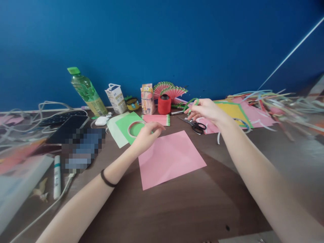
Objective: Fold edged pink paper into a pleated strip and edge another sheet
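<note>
My left hand (146, 135) is closed on a roll of tape (135, 129), held over green paper (129, 126) beside a pink square sheet (169, 158) on the brown table (177, 209). My right hand (205, 110) is raised farther back, its fingers pinched on a curled green strip (190, 103). Black-handled scissors (197, 126) lie just below that hand.
Along the blue wall stand a green bottle (87, 91), a small carton (116, 98), a red cup (164, 104) and pink paper fans (169, 89). A pile of coloured paper and strips (265, 104) fills the right. Cables, a keyboard and a marker (57, 177) lie left.
</note>
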### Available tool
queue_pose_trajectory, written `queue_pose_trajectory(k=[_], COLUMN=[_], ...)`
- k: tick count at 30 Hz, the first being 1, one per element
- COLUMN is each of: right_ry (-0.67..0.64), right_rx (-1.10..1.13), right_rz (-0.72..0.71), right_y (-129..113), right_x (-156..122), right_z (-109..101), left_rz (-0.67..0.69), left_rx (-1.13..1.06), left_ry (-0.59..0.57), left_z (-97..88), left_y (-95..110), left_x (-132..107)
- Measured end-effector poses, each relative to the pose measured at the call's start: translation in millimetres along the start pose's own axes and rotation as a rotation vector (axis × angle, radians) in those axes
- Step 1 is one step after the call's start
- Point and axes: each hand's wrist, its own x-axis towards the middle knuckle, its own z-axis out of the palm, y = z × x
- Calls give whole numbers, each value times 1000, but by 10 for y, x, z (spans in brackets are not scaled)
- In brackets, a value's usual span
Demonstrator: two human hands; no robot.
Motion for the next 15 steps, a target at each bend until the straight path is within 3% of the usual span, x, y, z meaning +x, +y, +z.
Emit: queue_pose_trajectory(k=[6, 10, 15], right_ry=[-118, -169, -210], right_rx=[61, 27, -5], right_rz=[20, 9, -17], right_y=[-39, -53, -70], right_x=[-52, -69, -79], right_z=[71, 93, 105], left_rz=[49, 160, 206], left_rx=[25, 36, -53], left_ry=[-29, -58, -75], left_z=[48, 90, 207], left_y=[-18, 26, 101], left_x=[3, 22, 93])
